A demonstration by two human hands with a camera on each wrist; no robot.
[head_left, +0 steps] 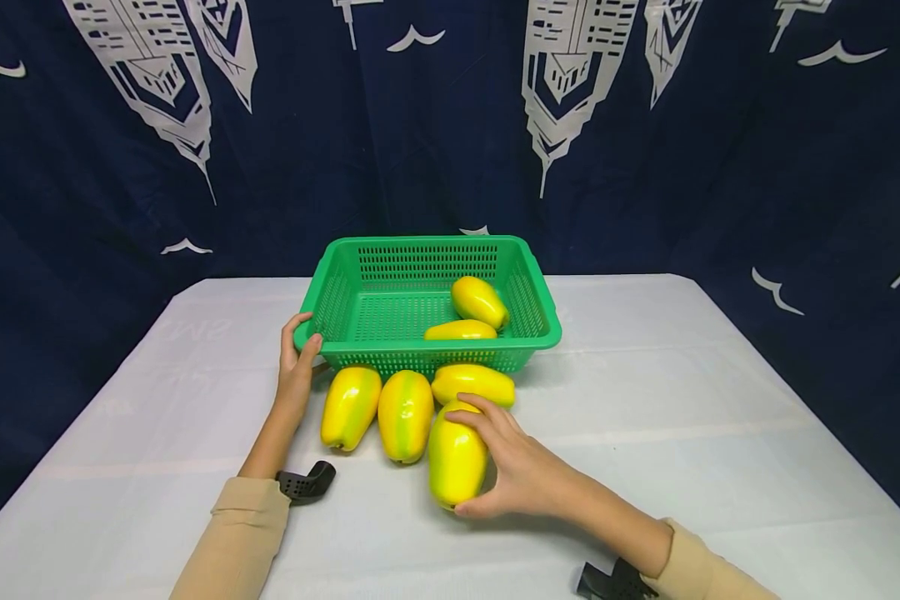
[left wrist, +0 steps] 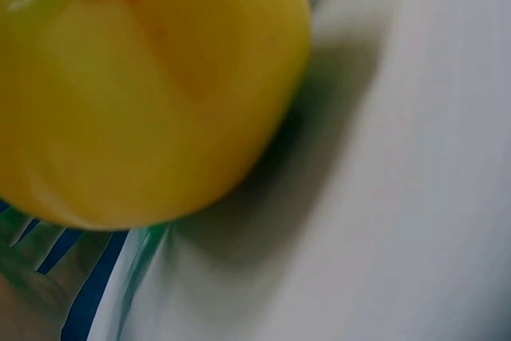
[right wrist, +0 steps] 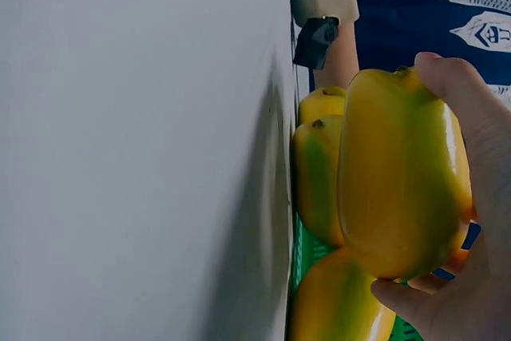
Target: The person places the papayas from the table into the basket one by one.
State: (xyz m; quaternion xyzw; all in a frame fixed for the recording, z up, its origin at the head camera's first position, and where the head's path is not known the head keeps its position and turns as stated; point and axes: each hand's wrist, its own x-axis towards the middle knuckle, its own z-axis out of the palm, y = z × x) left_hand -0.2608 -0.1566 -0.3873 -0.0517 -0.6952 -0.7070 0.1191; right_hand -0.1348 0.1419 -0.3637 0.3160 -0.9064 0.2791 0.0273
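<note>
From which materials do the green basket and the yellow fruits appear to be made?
Green basket: probably moulded plastic, slightly glossy, judging by its uniform colour and regular slots.
Yellow fruits: smooth, shiny, with bright highlights; natural skin or glossy plastic, I cannot tell.

Left hand (head_left: pixel 293 379) holds green basket (head_left: pixel 427 343); right hand (head_left: pixel 516 468) grips 1 yellow fruit (head_left: pixel 453 462).

sleeves (head_left: pixel 231 533): plain beige, left one creased | wrist devices (head_left: pixel 313 482): black, angular, left one hole-dotted | hands (head_left: pixel 521 468): bare
</note>
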